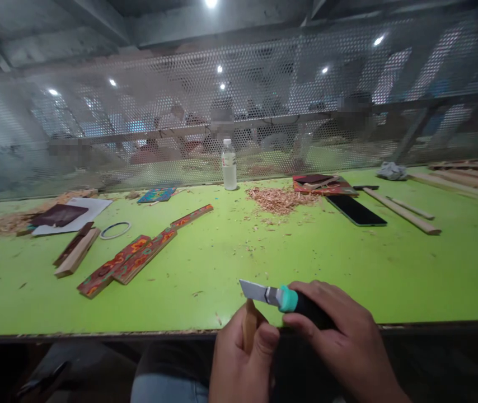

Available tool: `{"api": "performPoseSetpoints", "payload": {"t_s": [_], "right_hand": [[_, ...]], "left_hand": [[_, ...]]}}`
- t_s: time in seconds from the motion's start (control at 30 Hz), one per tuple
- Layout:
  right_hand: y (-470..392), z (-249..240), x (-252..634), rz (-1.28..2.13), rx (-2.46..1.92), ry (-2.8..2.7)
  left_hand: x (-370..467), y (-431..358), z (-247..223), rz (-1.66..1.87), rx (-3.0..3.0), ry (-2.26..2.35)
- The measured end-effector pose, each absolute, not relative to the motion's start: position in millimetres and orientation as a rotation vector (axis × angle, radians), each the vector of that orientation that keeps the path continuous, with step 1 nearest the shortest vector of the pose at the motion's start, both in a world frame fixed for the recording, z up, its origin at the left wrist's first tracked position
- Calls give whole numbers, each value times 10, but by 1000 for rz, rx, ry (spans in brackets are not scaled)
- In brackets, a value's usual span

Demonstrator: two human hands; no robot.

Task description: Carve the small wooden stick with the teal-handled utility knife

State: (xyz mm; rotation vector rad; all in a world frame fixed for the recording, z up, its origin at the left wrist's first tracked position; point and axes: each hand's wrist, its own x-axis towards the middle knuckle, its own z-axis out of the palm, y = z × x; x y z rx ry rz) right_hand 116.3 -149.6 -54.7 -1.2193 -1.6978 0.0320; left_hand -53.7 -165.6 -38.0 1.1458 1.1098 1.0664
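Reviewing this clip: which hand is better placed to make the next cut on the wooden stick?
Right, most likely. The right hand grips the utility knife, its blade lying across the tip of the wooden stick. The left hand is occupied holding that stick upright.

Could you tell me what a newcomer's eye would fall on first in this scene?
Probably the bright green table, and at its near edge the right hand gripping a teal-collared knife, its blade by a small wooden piece held in the left hand. Next, the painted strips at left and the shavings pile near a water bottle.
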Motion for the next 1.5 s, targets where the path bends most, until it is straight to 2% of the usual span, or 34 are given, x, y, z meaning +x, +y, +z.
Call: {"api": "performPoseSetpoints", "payload": {"t_s": [0.3,0.8,0.97,1.17,1.5], "right_hand": [[-1498,-529,1280,115,-1101,-1967],[-1537,-620,1214,-103,-1125,-1925],[-1515,-618,1177,-122,-1175,-1842],[-1511,-567,1163,-21,-1189,-1688],[-1502,-537,1280,116,-1114,-1983]], "left_hand": [[-566,-1631,-406,1159,1163,1078],[-528,-1637,-438,1207,1190,1252],[-461,-1641,-454,1101,1117,1247],[-483,-1630,-375,1027,877,1026],[-527,-1677,-479,1201,970,1286]]}}
